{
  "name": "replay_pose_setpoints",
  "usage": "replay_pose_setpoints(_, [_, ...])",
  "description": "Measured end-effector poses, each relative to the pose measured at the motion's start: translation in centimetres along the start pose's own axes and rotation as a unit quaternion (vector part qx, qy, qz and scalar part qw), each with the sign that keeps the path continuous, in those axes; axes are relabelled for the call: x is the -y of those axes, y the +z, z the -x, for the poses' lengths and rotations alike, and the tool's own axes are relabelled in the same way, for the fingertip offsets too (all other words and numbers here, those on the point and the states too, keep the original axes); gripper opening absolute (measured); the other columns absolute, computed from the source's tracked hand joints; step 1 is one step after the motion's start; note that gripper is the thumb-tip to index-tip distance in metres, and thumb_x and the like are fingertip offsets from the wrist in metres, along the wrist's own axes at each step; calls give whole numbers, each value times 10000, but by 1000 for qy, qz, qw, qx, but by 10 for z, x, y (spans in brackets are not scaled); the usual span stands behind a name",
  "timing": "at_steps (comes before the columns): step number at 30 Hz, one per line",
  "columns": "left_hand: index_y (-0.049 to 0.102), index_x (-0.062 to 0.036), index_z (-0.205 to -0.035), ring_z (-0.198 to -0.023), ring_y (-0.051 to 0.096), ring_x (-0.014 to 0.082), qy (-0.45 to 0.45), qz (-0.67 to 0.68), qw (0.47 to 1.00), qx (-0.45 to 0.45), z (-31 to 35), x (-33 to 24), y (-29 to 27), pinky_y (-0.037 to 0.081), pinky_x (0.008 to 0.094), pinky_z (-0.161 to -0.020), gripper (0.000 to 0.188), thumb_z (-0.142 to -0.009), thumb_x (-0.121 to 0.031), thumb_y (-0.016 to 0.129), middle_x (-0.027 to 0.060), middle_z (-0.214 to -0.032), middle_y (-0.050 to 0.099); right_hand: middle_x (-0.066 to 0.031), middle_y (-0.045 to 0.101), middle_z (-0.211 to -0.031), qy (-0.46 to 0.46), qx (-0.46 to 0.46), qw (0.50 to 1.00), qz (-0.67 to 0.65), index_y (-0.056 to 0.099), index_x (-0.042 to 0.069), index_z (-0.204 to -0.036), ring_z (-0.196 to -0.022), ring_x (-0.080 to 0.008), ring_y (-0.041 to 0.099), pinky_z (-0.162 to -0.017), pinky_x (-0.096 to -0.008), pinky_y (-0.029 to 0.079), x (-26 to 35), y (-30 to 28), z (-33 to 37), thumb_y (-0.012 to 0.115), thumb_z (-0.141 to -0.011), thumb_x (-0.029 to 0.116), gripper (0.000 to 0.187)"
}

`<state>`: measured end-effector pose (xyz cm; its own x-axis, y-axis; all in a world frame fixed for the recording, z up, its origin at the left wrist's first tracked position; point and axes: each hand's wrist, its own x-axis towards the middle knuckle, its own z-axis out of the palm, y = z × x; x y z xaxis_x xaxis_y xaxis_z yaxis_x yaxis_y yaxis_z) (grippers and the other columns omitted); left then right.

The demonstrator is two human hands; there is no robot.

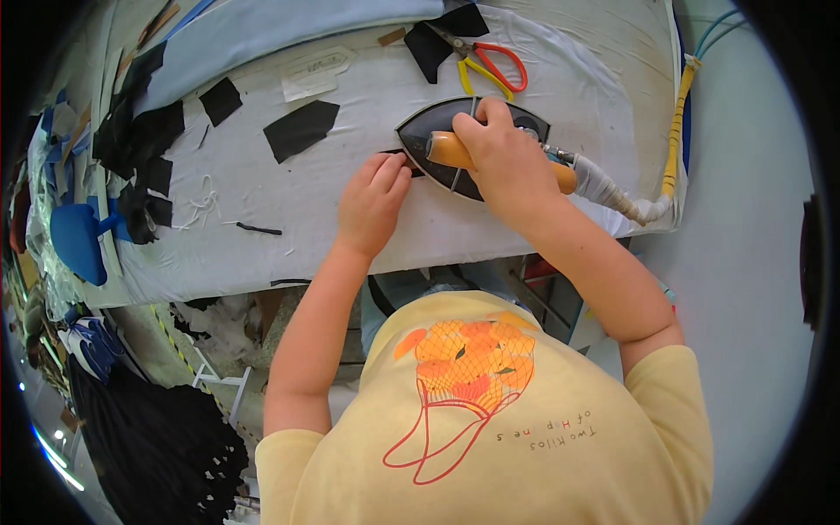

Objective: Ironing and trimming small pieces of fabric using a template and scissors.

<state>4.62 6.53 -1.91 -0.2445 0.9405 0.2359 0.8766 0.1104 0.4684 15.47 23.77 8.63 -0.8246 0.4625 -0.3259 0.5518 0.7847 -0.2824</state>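
My right hand (pixel 516 166) is wrapped round the wooden handle (pixel 451 151) of a dark clothes iron (pixel 437 122). The iron rests on the white cloth of the table, its pointed end toward the left. Beside that point, the bent fingers of my left hand (pixel 372 201) are pressed together on a small black fabric piece (pixel 417 171), which lies partly under the iron's edge. Most of that piece is hidden by my fingers and the iron.
Scissors (pixel 500 68) with red and yellow handles lie beyond the iron on black scraps. A white paper pattern (pixel 313 73) and a black fabric piece (pixel 300 130) lie left of them. A wrapped hose (pixel 612 188) runs from the iron toward a yellow-wrapped pole (pixel 681 131).
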Motion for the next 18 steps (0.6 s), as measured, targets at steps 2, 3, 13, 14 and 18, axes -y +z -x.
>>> replay_pose_setpoints(2, [646, -32, -1050, -1120, 582, 275, 3, 11, 1000, 11, 3, 2, -3, 521, 374, -887, 278, -781, -67, 584, 76, -1193, 627, -231, 526, -1148, 32, -4, 999, 3, 526, 78, -1014, -772, -364, 694, -670, -433, 570, 5, -1, 2, 612, -820, -4, 227])
replay_pose_setpoints(3, [648, -39, -1042, -1119, 592, 273, -2, 16, 1000, 10, 3, 2, -6, 520, 369, -897, 267, -783, -57, 585, 65, -1198, 636, -231, 526, -1148, 34, -3, 999, 4, 526, 78, -1014, -772, -364, 694, -670, -433, 570, 7, -1, 3, 612, -820, -4, 227])
replay_pose_setpoints(13, [642, -47, -1047, -1094, 607, 274, 8, 31, 999, -8, 9, 11, -1, 513, 386, -889, 266, -787, -51, 586, 61, -1204, 642, -184, 513, -1144, 102, 1, 995, -21, 510, 73, -1038, -858, -396, 665, -730, -464, 551, 13, -7, 24, 644, -797, -34, 295])
replay_pose_setpoints(14, [642, -47, -1047, -1094, 607, 274, 10, 34, 999, -9, 8, 10, -3, 513, 386, -889, 266, -787, -51, 586, 61, -1204, 642, -176, 515, -1141, 99, 5, 995, -23, 512, 78, -1042, -858, -394, 664, -732, -469, 550, 12, -9, 28, 651, -799, -23, 298])
replay_pose_setpoints(18, [636, -41, -1052, -1121, 584, 273, 15, 38, 999, 10, 8, 12, -5, 497, 389, -908, 275, -782, -64, 590, 66, -1216, 627, -171, 530, -1127, 76, 3, 996, -45, 513, 82, -1058, -872, -403, 658, -748, -479, 547, -8, -9, 30, 669, -795, 2, 317])
